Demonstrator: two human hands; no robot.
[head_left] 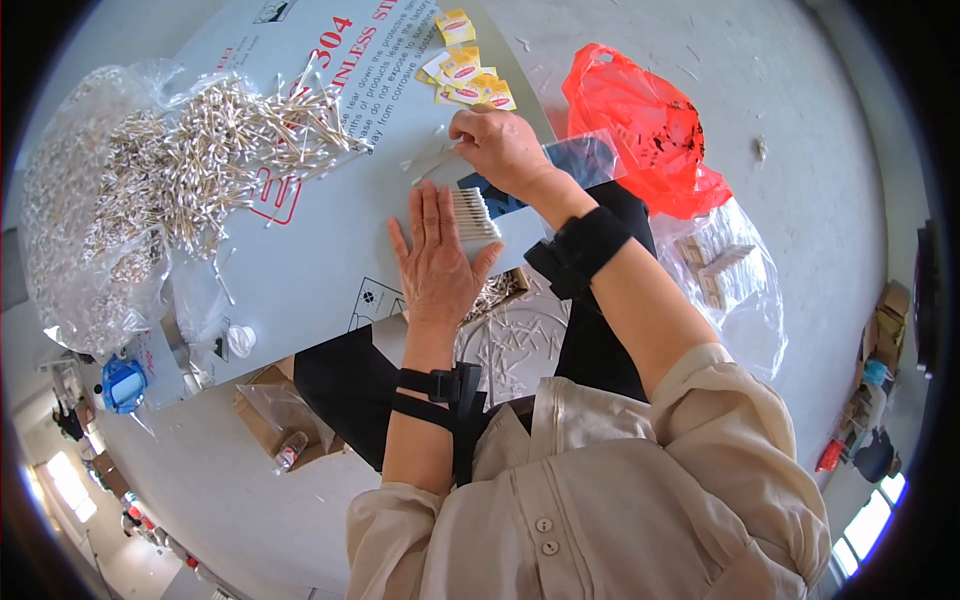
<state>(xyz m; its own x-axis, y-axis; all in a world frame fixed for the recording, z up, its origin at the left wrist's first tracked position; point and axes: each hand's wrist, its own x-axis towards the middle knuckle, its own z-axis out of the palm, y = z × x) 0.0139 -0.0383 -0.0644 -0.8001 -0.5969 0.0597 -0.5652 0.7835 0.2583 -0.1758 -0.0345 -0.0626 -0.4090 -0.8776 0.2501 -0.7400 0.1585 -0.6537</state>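
My left hand lies flat on the table with its fingers stretched out, pressed against a neat row of cotton swabs. Its palm and fingers cover part of that row. Just beyond it, my right hand is closed in a pinch. A few loose cotton swabs reach to its fingertips, and how many it grips is hard to tell. Under my right wrist lies a clear plastic bag with a dark blue patch.
A large heap of cotton swabs spills from a clear bag at the left. Yellow-and-white packets lie at the far edge. A red plastic bag and a clear bag of packed swabs are at the right. An open carton stands below.
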